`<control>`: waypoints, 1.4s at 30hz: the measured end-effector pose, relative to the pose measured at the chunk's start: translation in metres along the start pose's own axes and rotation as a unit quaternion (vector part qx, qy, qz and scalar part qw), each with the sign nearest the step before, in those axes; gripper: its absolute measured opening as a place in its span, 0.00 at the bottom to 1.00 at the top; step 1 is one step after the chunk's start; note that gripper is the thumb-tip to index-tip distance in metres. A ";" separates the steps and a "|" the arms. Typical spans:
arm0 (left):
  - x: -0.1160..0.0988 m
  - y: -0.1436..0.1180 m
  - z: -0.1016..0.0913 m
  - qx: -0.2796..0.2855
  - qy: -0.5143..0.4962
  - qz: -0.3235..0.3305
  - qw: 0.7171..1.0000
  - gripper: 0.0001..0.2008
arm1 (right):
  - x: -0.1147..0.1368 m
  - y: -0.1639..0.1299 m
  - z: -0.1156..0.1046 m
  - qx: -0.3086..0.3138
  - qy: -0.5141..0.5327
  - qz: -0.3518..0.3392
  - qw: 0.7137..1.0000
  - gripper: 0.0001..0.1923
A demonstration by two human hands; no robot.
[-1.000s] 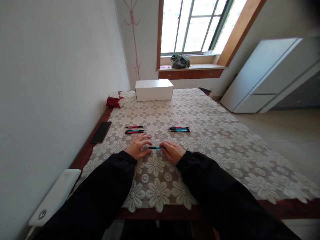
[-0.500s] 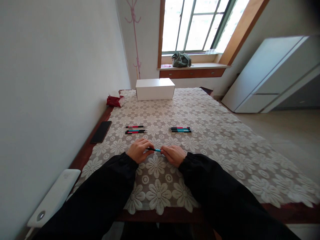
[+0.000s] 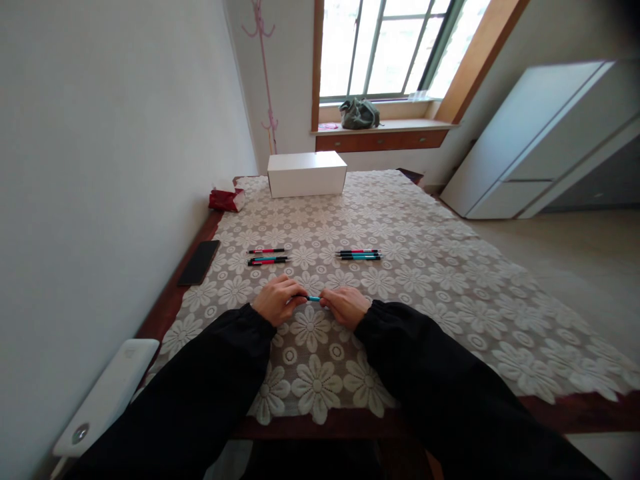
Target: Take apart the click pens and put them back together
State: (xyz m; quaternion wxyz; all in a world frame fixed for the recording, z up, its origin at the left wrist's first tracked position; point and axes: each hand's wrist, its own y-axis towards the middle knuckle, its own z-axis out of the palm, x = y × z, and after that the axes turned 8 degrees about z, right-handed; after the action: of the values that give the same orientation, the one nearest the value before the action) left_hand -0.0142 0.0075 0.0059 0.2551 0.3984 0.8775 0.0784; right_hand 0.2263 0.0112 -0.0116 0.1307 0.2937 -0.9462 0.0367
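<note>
Both my hands hold one teal pen just above the lace tablecloth. My left hand pinches its left end and my right hand grips its right end, so only a short middle part shows. Beyond my left hand lies a small group of red and black pens. Farther right lies a second group of teal and red pens, side by side.
A white box stands at the table's far end, with a red packet to its left. A black phone lies on the bare wood by the wall. A white device sits at the near left corner.
My hands closed in on the teal pen and lifted it slightly toward me; less of the pen shows between them now. The view shifted a little.
</note>
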 end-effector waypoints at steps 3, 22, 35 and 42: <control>-0.002 0.000 -0.001 0.001 0.001 0.002 1.000 0.07 | 0.000 0.000 0.000 0.001 0.003 -0.012 1.000 0.10; -0.001 -0.001 0.001 -0.065 0.005 0.023 0.998 0.10 | 0.002 -0.001 -0.004 -0.072 0.032 -0.001 0.997 0.08; -0.005 0.000 0.002 0.000 0.022 -0.026 0.999 0.22 | 0.001 0.000 0.000 -0.111 0.051 -0.040 0.992 0.10; -0.004 0.000 0.003 0.023 0.026 -0.038 0.999 0.26 | 0.004 -0.002 -0.001 -0.086 0.023 -0.004 0.996 0.06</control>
State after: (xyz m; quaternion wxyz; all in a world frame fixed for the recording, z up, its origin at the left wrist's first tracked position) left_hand -0.0102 0.0038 0.0045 0.2253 0.3680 0.9002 0.0588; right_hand 0.2244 0.0078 -0.0099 0.1775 0.2845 -0.9413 -0.0383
